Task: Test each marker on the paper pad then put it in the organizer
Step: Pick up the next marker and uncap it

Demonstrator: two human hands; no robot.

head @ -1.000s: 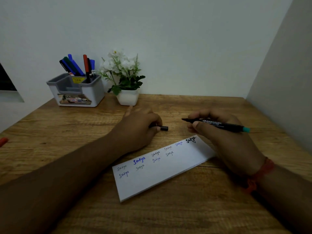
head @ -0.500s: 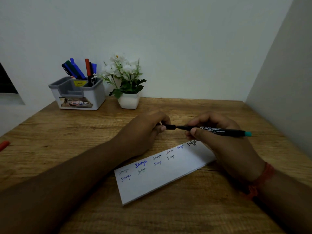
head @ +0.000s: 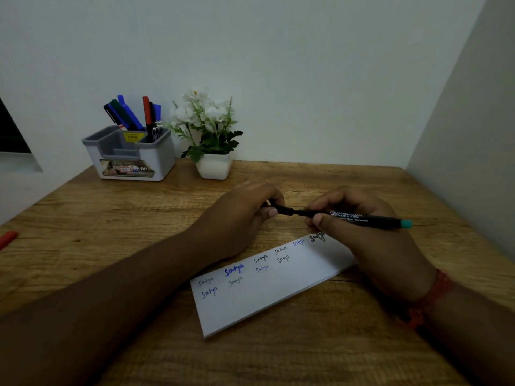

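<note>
Marker: our right hand grips the black marker mid-barrel, above the paper pad's two o'clock corner.
Cap: our left hand pinches the cap onto the tip.
Handling: we judge it light, rigid, somewhat slick; hold mid-barrel.
Organizer: the organizer stands at ten o'clock on the counter.
Count: roughly six markers there; one red marker lies at nine o'clock.

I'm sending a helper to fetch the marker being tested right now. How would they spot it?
Start at the white paper pad in the middle of the wooden desk. Just behind its far end, the right hand grips a black marker, with the left hand at its tip. Its teal end cap sets it apart from those standing in the grey organizer.
</note>
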